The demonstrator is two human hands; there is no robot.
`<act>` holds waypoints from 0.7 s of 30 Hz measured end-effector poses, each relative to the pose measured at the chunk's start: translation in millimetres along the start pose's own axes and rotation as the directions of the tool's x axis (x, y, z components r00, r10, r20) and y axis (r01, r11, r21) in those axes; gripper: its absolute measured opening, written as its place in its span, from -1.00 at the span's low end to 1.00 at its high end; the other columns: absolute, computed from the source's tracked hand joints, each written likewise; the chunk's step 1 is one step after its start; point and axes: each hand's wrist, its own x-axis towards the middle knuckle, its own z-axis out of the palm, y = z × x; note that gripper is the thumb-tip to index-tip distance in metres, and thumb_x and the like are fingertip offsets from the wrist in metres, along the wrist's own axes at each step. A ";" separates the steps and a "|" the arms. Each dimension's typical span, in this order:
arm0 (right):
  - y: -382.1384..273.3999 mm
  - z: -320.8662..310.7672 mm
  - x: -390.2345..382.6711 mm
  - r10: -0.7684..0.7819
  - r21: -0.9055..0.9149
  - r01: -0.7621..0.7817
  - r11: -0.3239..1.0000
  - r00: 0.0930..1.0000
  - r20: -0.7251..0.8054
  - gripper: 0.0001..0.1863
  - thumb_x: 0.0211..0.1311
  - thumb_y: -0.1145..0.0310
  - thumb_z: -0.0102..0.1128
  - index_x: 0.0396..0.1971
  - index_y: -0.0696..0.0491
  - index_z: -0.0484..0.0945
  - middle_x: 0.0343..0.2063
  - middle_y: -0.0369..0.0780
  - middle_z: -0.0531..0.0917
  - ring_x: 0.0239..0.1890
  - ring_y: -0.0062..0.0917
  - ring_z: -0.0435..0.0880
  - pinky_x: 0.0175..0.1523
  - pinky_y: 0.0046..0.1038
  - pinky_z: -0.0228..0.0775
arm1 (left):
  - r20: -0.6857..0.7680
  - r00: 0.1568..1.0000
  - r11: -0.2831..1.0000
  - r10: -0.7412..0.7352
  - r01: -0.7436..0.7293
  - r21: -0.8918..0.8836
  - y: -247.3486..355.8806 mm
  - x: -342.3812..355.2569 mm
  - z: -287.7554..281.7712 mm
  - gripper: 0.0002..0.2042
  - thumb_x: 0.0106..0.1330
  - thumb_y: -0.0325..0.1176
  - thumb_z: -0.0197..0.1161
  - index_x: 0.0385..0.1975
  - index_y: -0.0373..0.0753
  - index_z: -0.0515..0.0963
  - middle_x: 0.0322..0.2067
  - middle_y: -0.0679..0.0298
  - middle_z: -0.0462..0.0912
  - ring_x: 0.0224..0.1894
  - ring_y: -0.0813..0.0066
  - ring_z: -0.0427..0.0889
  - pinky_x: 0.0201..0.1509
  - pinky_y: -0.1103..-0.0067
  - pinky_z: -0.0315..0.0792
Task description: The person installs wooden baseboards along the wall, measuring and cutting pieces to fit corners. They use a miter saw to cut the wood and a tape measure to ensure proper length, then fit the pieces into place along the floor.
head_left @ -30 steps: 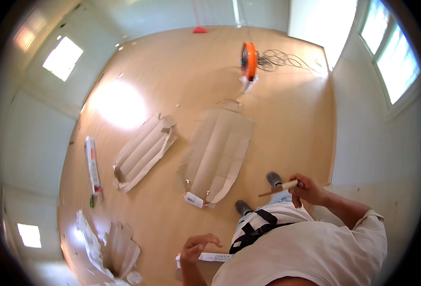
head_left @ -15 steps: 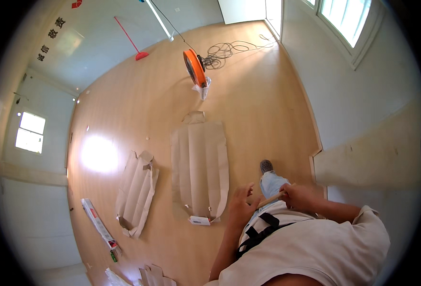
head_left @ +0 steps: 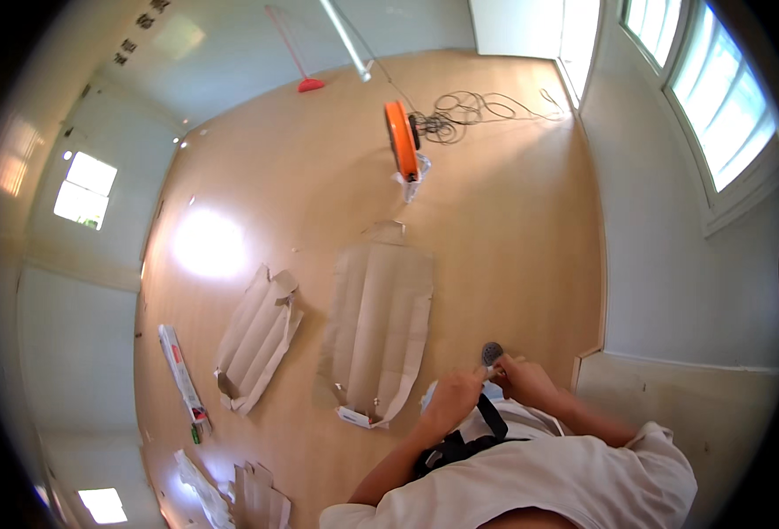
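In front of my waist, my left hand (head_left: 457, 397) and my right hand (head_left: 526, 381) are close together, fingers closed. Between them shows a short bit of a slim, light tan strip (head_left: 493, 372), which both hands grip. Most of it is hidden by the fingers, so its exact kind cannot be made out. Just beyond the hands is my grey shoe (head_left: 492, 352). Left of my hands, a large unfolded piece of brown cardboard (head_left: 379, 317) lies on the floor. Black straps (head_left: 490, 418) hang at my waist.
A smaller folded cardboard piece (head_left: 258, 339), a long white-and-red package (head_left: 180, 370) and more cardboard (head_left: 261, 498) with clear plastic (head_left: 202, 488) lie leftward. An orange round fan (head_left: 401, 141) stands ahead, near a tangled cable (head_left: 460, 113). A wall with windows (head_left: 725, 106) rises on the right.
My left hand has closed and come up to the strip beside my right hand. The strip shows less between them. The view has shifted, and my shoe now appears right beyond my hands.
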 end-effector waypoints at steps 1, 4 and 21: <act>1.0 -5.9 8.0 -0.005 -0.033 0.005 0.999 1.000 0.004 -0.71 0.31 0.24 0.28 -0.12 0.07 0.46 -0.55 -0.15 0.69 -0.42 -0.18 0.72 -0.32 -0.15 0.51 | 0.004 1.000 1.000 -0.020 0.020 -0.004 -2.2 11.2 1.2 -0.90 0.28 -0.45 0.14 -0.28 -0.27 0.56 -0.34 0.01 0.65 -0.21 -0.02 0.64 -0.13 0.19 0.48; 8.9 -20.1 39.5 -0.046 -0.094 0.046 0.995 0.999 0.001 -0.69 0.32 0.23 0.26 -0.06 0.05 0.44 -0.50 -0.07 0.70 -0.36 -0.08 0.71 -0.29 -0.10 0.51 | -0.032 0.998 0.999 -0.045 0.044 -0.011 -16.1 43.2 -0.4 -0.82 0.22 -0.50 0.21 -0.18 -0.27 0.60 -0.30 -0.03 0.64 -0.23 -0.07 0.62 -0.08 0.17 0.47; -36.2 -362.1 176.2 -0.114 -0.056 0.341 0.938 0.153 -0.982 -0.72 0.44 0.23 0.20 -0.13 0.15 0.66 -0.38 -0.34 0.66 -0.35 -0.68 0.57 -0.23 -0.60 0.39 | 0.167 0.977 0.966 -0.133 0.090 0.244 -314.9 279.7 -89.8 -0.65 0.27 -0.43 0.22 0.05 -0.33 0.50 -0.11 -0.17 0.62 0.01 -0.17 0.59 0.12 0.17 0.47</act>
